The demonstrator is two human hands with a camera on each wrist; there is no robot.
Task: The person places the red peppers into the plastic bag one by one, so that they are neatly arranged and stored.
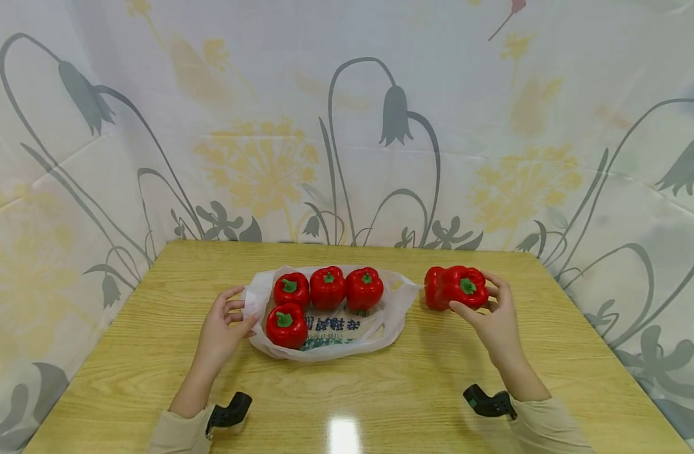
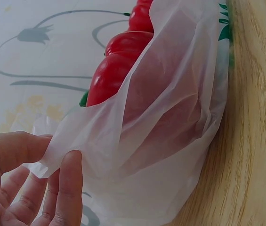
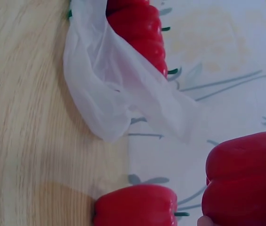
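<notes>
My left hand [image 1: 224, 328] pinches the left edge of a thin white plastic bag [image 1: 324, 353] between thumb and fingers. Several red bell peppers [image 1: 328, 289] with green stems are inside the bag, whose mouth is spread wide and faces up. To the bag's right, my right hand [image 1: 501, 325] grips another red bell pepper [image 1: 464, 287], thumb on one side and fingers on the other. In the right wrist view that held pepper [image 3: 243, 181] is up off the table. One more bell pepper [image 3: 137, 205] stands on the table just left of it, partly hidden behind it in the head view.
The wooden table [image 1: 369, 391] runs back to a flower-patterned cloth [image 1: 347, 126] hanging behind and at both sides. Dark lettering shows inside the bag. A black wrist camera [image 1: 230, 413] is strapped at the left sleeve, another camera [image 1: 487, 401] at the right.
</notes>
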